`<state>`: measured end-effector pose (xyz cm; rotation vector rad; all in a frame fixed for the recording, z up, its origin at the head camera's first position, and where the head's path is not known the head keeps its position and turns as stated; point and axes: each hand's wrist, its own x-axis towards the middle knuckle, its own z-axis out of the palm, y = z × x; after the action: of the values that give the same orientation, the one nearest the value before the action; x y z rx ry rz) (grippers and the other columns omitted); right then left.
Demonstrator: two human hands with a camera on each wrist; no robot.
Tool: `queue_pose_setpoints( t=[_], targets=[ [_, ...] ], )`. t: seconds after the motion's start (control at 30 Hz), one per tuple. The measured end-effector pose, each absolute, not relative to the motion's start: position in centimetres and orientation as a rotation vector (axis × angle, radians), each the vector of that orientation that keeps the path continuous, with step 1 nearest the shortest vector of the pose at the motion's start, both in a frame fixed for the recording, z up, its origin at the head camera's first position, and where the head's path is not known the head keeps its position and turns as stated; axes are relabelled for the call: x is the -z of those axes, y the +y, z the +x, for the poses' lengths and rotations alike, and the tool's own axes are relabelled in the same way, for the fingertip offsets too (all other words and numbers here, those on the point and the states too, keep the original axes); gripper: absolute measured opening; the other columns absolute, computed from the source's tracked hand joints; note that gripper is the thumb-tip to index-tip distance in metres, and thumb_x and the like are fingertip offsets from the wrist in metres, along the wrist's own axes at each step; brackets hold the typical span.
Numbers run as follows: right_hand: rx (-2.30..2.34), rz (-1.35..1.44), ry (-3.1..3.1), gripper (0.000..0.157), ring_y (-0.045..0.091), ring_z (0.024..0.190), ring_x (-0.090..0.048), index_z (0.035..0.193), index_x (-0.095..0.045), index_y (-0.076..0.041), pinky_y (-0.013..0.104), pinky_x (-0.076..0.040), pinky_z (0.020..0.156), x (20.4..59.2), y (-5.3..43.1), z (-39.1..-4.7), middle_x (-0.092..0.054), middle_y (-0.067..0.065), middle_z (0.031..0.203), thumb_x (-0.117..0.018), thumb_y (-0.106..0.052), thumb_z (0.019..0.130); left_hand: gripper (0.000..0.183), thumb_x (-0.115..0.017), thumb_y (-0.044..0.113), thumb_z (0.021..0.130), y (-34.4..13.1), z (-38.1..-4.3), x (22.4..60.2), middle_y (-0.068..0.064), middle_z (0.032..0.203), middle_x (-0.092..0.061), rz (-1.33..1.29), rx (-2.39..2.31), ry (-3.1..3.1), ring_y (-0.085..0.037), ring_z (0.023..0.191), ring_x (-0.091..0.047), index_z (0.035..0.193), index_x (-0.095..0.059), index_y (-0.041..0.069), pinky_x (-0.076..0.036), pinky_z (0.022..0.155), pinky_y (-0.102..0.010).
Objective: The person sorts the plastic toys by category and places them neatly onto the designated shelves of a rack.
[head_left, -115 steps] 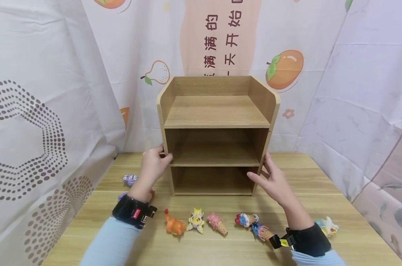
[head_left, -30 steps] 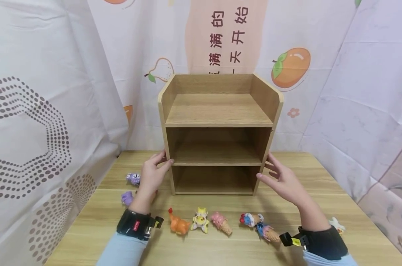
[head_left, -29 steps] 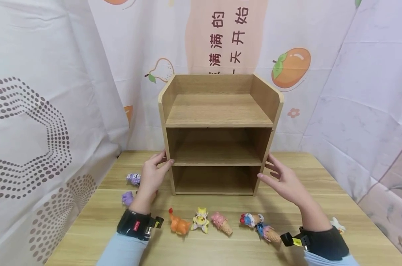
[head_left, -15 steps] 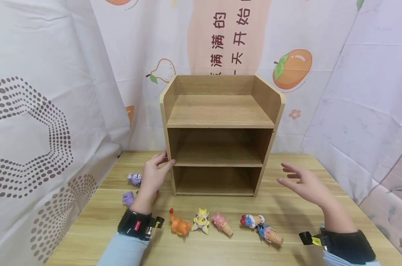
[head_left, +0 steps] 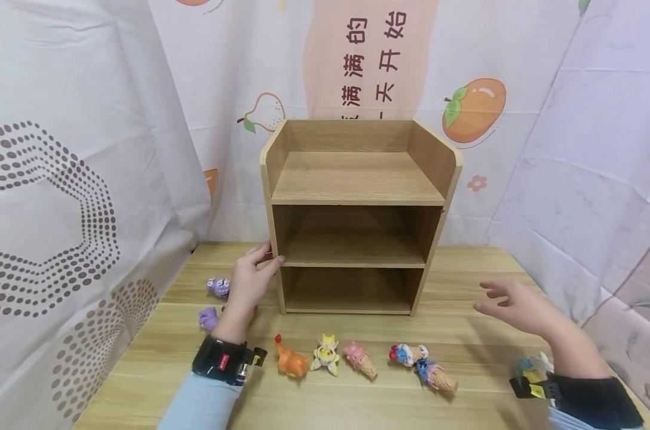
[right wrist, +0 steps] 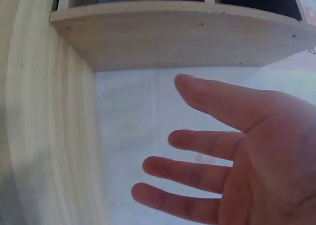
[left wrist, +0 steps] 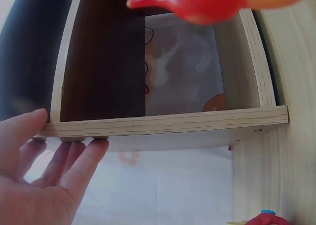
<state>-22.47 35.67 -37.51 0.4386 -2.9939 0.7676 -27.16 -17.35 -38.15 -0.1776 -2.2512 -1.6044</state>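
Observation:
A small three-tier wooden shelf (head_left: 357, 176) stands upright on the table, its front facing me. My left hand (head_left: 248, 280) grips its left side panel about halfway up. In the left wrist view, the thumb (left wrist: 37, 119) lies at the panel's front edge while the fingers (left wrist: 81, 168) rest against the outer face. To the right of the shelf, apart from it, my right hand (head_left: 518, 307) hovers over the table with nothing in it. The right wrist view shows its fingers (right wrist: 187, 173) spread and the shelf's right panel (right wrist: 148, 37) beyond them.
Along the front lie an orange toy (head_left: 291, 362), a yellow-white figure (head_left: 325, 355), a pink ice-cream-cone toy (head_left: 359, 359) and two blue-topped cone toys (head_left: 437, 378). Purple toys (head_left: 209, 319) lie left. A white-yellow toy (head_left: 534, 369) sits partly behind my right wrist. A printed curtain (head_left: 239, 173) hangs behind.
My right hand has left the shelf's right side and moved right and toward me. The left hand keeps its hold on the left panel. The shelf stays in place.

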Motion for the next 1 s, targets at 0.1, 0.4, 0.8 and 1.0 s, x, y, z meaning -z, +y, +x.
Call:
queue_pose_setpoints(
  t=[0.1,0.4,0.8,1.0],
  targets=[
    [-0.745,0.419,-3.045,0.066,0.048,0.097,-0.068,0.135,-0.052,0.015,0.053,-0.059,0.076,37.8,36.5,-22.3,-0.064,0.038,0.117,-0.072,-0.034,0.096,0.053,-0.077,0.018,0.093,-17.3,-27.3,38.2,-0.01,0.133,-0.065,-0.188,1.614,-2.237,-0.026,0.122,-0.059,0.142,-0.059,0.008,-0.049,0.102,-0.044],
    [-0.676,0.401,-3.094,0.067,0.053,0.104,-0.063,0.132,-0.052,0.019,0.062,-0.055,0.079,38.7,38.9,-21.6,-0.064,0.037,0.114,-0.073,-0.034,0.095,0.053,-0.077,0.02,0.094,-17.0,-27.4,38.2,-0.007,0.136,-0.064,-0.195,1.589,-2.253,-0.023,0.12,-0.061,0.143,-0.059,0.01,-0.053,0.097,-0.04],
    [-0.716,0.486,-3.099,0.063,0.048,0.1,-0.065,0.125,-0.056,0.019,0.061,-0.056,0.08,40.0,40.9,-21.4,-0.064,0.036,0.116,-0.079,-0.027,0.089,0.054,-0.077,0.02,0.093,-17.2,-27.3,38.1,-0.009,0.137,-0.063,-0.175,1.62,-2.248,-0.025,0.124,-0.058,0.143,-0.058,0.01,-0.05,0.1,-0.043],
    [-0.729,0.475,-3.187,0.063,0.047,0.101,-0.065,0.129,-0.055,0.017,0.058,-0.055,0.081,40.2,41.7,-21.1,-0.066,0.033,0.112,-0.077,-0.028,0.09,0.054,-0.076,0.019,0.093,-17.4,-27.2,38.2,-0.011,0.137,-0.063,-0.181,1.61,-2.251,-0.026,0.124,-0.058,0.143,-0.058,0.009,-0.051,0.1,-0.043]
  ],
)
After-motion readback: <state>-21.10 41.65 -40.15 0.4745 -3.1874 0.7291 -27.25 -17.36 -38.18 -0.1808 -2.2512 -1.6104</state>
